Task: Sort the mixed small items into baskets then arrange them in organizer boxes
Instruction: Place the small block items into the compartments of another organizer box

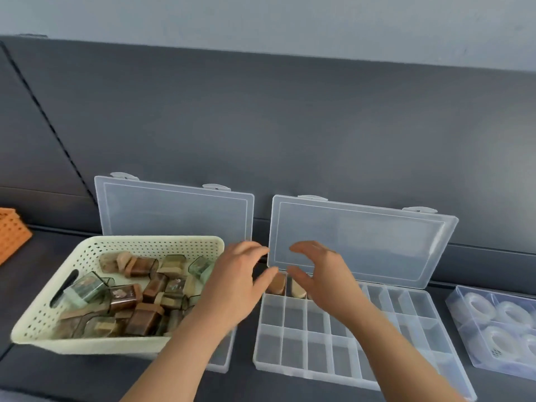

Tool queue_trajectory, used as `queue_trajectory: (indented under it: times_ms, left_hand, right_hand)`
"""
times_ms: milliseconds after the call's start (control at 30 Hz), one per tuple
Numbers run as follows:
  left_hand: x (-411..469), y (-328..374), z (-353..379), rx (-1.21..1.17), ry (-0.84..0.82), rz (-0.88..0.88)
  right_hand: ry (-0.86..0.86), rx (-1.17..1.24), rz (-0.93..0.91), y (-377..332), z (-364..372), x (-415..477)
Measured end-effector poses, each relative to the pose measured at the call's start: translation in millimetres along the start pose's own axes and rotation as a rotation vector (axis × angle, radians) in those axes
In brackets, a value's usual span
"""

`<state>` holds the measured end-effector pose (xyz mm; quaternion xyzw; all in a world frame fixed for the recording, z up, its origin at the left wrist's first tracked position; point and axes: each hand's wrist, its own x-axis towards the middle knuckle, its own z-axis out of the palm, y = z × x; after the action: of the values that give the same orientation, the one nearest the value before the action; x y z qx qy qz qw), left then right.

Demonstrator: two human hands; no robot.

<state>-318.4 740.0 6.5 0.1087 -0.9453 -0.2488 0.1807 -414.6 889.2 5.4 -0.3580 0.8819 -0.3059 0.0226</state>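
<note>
1. Everything is carried by a dark grey upholstered seat (58,372).
2. An orange perforated plastic basket (11,230) is set at the far left, cut off by the frame edge.
3. A cream perforated plastic basket (37,323) is placed left of centre, overlapping a clear compartmented plastic organizer box (174,213).
4. A second clear organizer box (319,375) is laid just beside it, with its lid raised.
5. A clear plastic box of tape rolls (464,323) is set at the right.

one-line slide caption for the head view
Left hand and right hand over open organizer box beside cream basket of small jars
</note>
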Motion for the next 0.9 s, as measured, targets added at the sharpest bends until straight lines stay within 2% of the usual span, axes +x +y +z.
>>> queue_trajectory:
  times_ms: [133,367,567,667,900]
  left_hand:
    - [-22,-57,-67,0.095,0.019,-0.099]
    - [-58,-160,-137,0.22,-0.314,-0.355]
    - [-60,-185,-144,0.152,-0.47,-0.338]
    - [-63,-192,-146,0.103,-0.433,-0.304]
    - [-84,-200,-151,-0.112,-0.197,-0.249]
  right_hand:
    - [-0.07,0.096,-0.046,-60,20,19]
    - [-0.328,0.173,-0.057,-136,75,41]
    - [-0.538,0.056,0.002,-161,105,47]
    - [-0.566,0.017,0.021,-167,110,44]
    - [-0.654,-0.092,-0.018,-178,122,29]
